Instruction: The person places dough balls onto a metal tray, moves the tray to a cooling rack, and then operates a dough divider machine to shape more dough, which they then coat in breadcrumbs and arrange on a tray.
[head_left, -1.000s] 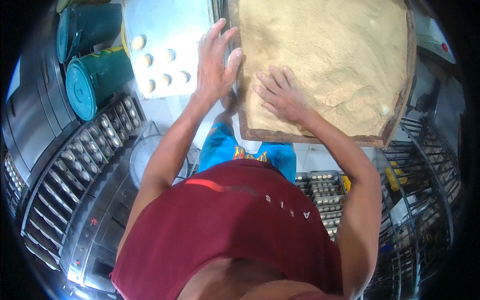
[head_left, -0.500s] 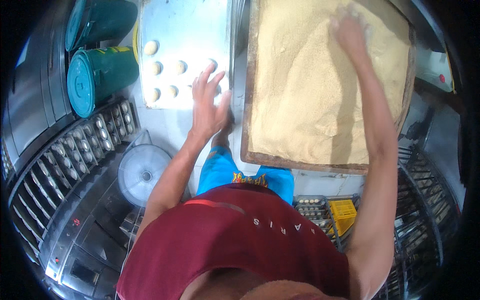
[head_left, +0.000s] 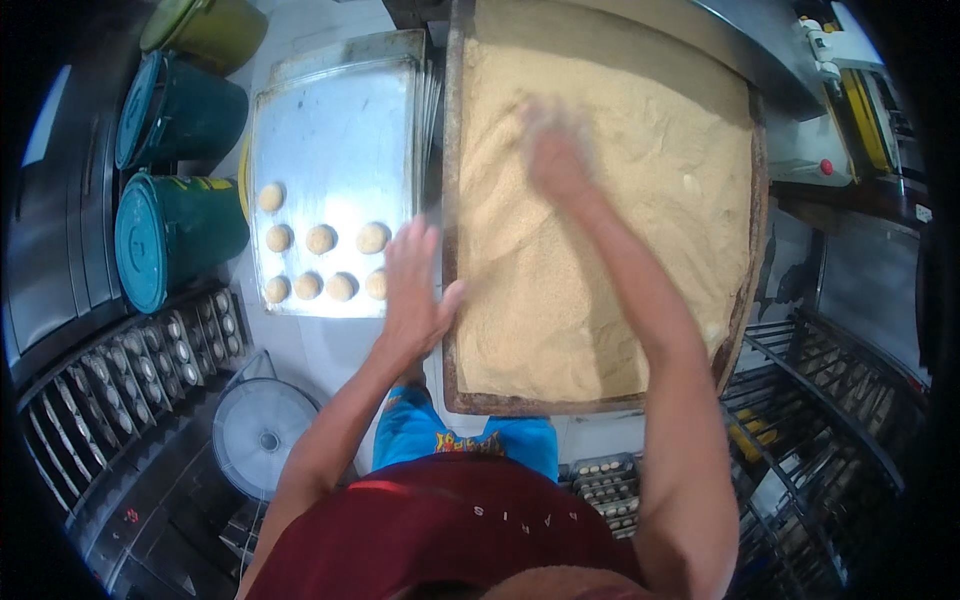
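On the left lies a metal baking tray with several round dough balls in rows on its near half. My left hand is over the tray's near right edge, its fingers stretched out and no dough ball held in them. It hides part of that edge and lies close to the rightmost balls. To the right is a large wooden-edged tray filled with fine tan crumbs. My right hand is at the crumbs in the far left part. Motion smears its fingers, so I cannot see whether it grips anything.
Lidded green bins stand left of the baking tray. Nearer on the left are a rack of filled trays and a round grey lid-like disc. A dark metal rack stands at right. More baking trays are stacked under the top one.
My right hand has swept leftward and nearer across the crumbs. My left hand has drawn off toward the baking tray's right edge, uncovering a dough ball. The whole view has shifted.
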